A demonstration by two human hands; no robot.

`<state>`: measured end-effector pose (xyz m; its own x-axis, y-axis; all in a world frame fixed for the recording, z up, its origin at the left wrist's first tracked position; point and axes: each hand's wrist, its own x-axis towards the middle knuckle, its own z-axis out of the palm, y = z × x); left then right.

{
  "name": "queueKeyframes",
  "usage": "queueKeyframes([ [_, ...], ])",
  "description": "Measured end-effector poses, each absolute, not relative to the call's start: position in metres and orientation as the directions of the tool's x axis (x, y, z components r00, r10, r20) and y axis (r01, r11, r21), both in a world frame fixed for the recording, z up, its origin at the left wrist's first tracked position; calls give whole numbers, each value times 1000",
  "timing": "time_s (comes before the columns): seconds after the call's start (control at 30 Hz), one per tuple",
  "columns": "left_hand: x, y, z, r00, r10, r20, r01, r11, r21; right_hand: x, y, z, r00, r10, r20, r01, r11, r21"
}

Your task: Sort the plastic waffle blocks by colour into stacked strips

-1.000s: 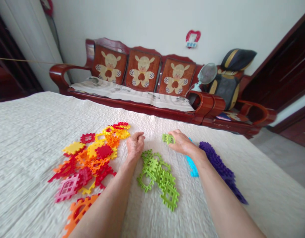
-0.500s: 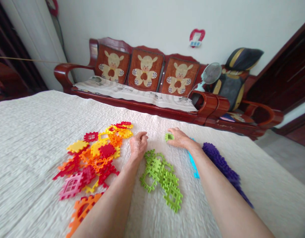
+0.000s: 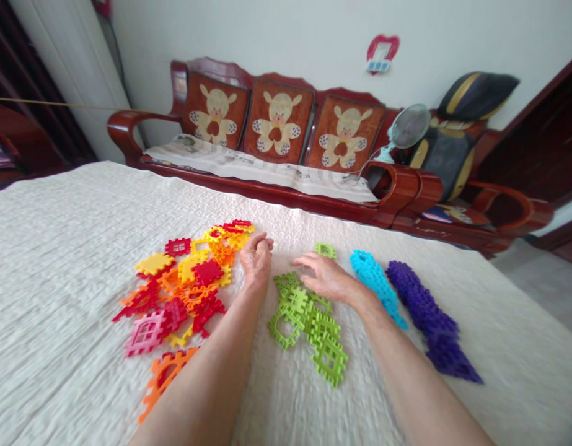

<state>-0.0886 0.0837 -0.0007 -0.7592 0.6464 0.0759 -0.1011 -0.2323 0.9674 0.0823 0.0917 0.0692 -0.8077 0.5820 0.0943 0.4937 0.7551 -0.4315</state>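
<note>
My right hand (image 3: 326, 277) is open, its fingers apart and pointing left, just above the far end of a pile of green interlocking toy pieces (image 3: 295, 302). A single green square piece (image 3: 325, 250) lies flat on the cloth just beyond that hand. My left hand (image 3: 256, 259) is held with its fingers curled in, and no piece shows in it. It is between the green pile and a loose heap of red, yellow, orange and pink toy pieces (image 3: 207, 272), close to the heap's right edge.
A row of light blue pieces (image 3: 377, 286) and a longer row of purple pieces (image 3: 422, 310) lie to the right. Everything rests on a white quilted cloth (image 3: 72, 248). Beyond its far edge stand a wooden sofa (image 3: 267, 192) with bear cushions and a small fan (image 3: 409, 126).
My right hand has let go of the green square piece and drawn back toward the green pile. My left hand has barely moved. The view has shifted slightly, uncovering more of the blue row.
</note>
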Motion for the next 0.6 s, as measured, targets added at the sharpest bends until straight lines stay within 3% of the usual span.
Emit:
queueKeyframes([
  [0.13, -89, 83, 2, -755, 653, 62, -127, -238, 963, 72, 90, 56, -900, 406, 158, 302, 842, -447],
  [0.23, -88, 82, 4, -747, 663, 53, -135, -229, 964, 69, 91, 51, -916, 367, 161, 270, 863, -427],
  [0.37, -87, 80, 7, -754, 656, 26, -164, -226, 960, 66, 88, 50, -882, 435, 183, 331, 846, -417],
  [0.5, -87, 80, 8, -749, 662, 27, -156, -216, 964, 68, 88, 62, -767, 614, 183, 499, 752, -432],
  [0.6, -88, 82, 6, -744, 668, 27, -149, -205, 967, 80, 92, 74, -725, 678, 124, 612, 716, -336],
])
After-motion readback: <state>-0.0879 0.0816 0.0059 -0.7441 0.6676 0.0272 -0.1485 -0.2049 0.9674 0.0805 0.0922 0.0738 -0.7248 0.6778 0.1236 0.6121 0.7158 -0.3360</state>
